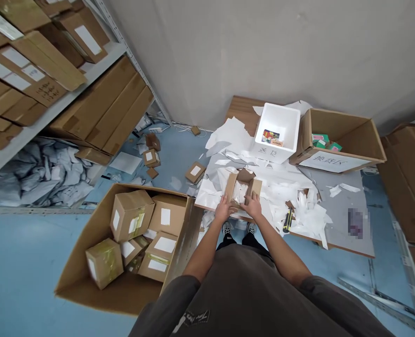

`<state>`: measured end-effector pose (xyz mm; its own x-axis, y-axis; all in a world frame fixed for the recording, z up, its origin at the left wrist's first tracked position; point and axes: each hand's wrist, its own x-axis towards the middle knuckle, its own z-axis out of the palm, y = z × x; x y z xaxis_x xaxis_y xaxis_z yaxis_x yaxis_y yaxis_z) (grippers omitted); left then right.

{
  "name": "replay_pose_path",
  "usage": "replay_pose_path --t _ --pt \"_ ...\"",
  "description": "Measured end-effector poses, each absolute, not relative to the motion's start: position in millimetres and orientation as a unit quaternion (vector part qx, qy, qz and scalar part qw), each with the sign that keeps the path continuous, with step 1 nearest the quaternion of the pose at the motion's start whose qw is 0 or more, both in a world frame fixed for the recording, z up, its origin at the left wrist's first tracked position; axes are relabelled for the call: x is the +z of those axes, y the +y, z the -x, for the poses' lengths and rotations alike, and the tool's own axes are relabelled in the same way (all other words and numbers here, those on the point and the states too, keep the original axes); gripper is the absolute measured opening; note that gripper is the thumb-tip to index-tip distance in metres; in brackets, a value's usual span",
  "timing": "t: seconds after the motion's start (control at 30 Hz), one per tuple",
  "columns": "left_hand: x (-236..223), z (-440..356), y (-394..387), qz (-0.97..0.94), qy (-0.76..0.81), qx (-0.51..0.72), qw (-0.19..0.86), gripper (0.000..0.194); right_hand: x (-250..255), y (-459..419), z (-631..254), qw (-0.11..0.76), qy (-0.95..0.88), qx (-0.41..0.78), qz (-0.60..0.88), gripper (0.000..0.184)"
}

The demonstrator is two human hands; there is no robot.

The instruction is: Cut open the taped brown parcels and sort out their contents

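Parted fingers (253, 198) on open carton (231, 185)

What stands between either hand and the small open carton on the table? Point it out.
Nothing visible does: the left hand is at the carton's near left side, the right hand at its near right. White material inside blocks neither.

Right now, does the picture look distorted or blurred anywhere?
Head view: wide-angle distortion seems to slant the grey metal shelf; a pixelated patch hides part of the grey-topped table; the small open brown cardboard box looks fairly clear.
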<state>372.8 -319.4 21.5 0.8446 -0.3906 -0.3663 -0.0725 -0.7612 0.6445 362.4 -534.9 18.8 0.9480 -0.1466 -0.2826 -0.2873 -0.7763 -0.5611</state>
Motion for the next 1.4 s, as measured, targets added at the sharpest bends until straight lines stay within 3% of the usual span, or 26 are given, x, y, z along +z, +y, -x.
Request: replay_pose_path --t 0.13,0.33,0.5,0.57,0.77,0.93,1.13,1.2,1.33,1.4 --pt "12.0 -362.3 -330.9 -0.908 -0.117 -0.212 0.343 0.012 14.6 -546.3 -347.8 0.364 0.139 0.186 0.902 0.062" --pt "23.1 -355.8 -340.7 -0.91 -0.179 -0.114 0.356 0.011 40.0 -578.9 -341.8 0.462 0.222 0.152 0.845 0.063" --pt "49.0 -353.7 -388.5 -0.887 -0.263 -0.005 0.378 0.012 85.4 -647.4 -300.2 0.46 0.147 0.112 0.868 0.082" --pt "64.6 -348.2 -428.5 -0.878 -0.293 0.005 0.378 0.013 107.8 -682.3 -273.8 0.432 0.143 0.079 0.887 0.076" --pt "110.1 -289.4 -596.0 -0.872 -0.344 -0.086 0.337 0.019 157.5 -812.0 -166.5 0.352 0.125 -0.034 0.927 0.027" --pt "122.6 -207.1 -733.5 -0.824 -0.429 -0.133 0.345 0.02 161.2 -910.1 -40.5 0.332 0.259 -0.093 0.902 0.019" --pt "125.4 -106.1 -870.9 -0.749 -0.56 -0.211 0.286 0.026 142.1 -968.0 112.0 0.291 0.436 -0.204 0.827 0.025" --pt "125.7 -77.3 -903.4 -0.721 -0.601 -0.237 0.249 0.038 131.6 -976.7 149.5 0.275 0.499 -0.212 0.794 0.03" --pt "121.8 -43.6 -928.2 -0.707 -0.631 -0.263 0.182 0.098 107.9 -984.7 195.8 0.258 0.606 -0.205 0.724 0.06" --pt "118.3 -42.0 -921.6 -0.712 -0.624 -0.269 0.174 0.103 97.4 -985.6 204.3 0.251 0.615 -0.228 0.712 0.063"
